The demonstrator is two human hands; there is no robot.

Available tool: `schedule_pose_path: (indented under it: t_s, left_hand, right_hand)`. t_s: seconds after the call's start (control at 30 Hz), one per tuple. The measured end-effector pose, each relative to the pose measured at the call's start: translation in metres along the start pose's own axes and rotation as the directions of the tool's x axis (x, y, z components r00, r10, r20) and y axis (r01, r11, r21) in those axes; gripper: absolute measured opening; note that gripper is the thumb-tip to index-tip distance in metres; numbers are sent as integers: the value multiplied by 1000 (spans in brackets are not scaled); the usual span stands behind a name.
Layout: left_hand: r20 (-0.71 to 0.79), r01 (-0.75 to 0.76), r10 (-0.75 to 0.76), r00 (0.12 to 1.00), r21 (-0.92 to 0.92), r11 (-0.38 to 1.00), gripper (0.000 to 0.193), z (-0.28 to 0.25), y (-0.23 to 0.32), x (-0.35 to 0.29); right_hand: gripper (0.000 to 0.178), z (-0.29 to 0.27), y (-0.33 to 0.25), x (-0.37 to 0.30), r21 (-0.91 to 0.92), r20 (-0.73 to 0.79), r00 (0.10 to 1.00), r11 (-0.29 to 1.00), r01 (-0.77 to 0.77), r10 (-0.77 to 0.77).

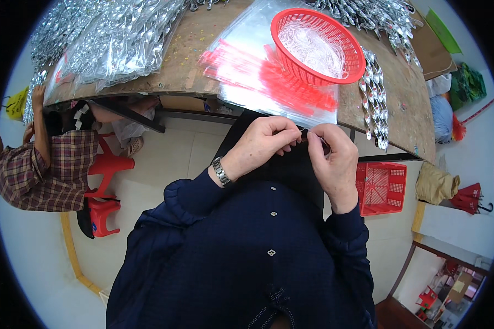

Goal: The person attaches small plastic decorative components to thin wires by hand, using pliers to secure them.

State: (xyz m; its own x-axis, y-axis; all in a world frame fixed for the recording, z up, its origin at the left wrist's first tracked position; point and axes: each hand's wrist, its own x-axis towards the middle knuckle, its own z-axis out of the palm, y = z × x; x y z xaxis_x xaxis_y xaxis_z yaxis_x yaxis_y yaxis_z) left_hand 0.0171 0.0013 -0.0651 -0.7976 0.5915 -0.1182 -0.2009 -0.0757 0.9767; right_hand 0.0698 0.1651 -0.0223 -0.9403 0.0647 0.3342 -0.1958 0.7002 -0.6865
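Note:
My left hand (262, 141) and my right hand (335, 162) meet just off the near edge of the table, thumbs and fingertips pinched close together. Whatever lies between the fingers is too small to make out. A wristwatch is on my left wrist. Right ahead lies a stack of clear plastic bags (241, 90) with red strips across it. On the stack rests a red plastic basket (291, 59) filled with tangled thin white string (312, 48). Right of it, several twisted silver strips (374, 98) hang over the table edge.
The wooden table (197, 60) carries heaps of silver twisted strips (115, 41) at left and more at far right. At left sits a person in a plaid shirt (49, 175) beside red stools (107, 167). A red crate (381, 186) stands on the floor at right, near an umbrella (466, 198).

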Motion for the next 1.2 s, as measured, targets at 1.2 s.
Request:
schedule_pose_path:
  t_s: [1.2]
  left_hand:
    - [-41, -346, 366, 930, 242, 907, 11, 1, 39, 9]
  right_hand:
    - [17, -13, 4, 8, 629, 55, 980, 755, -183, 192]
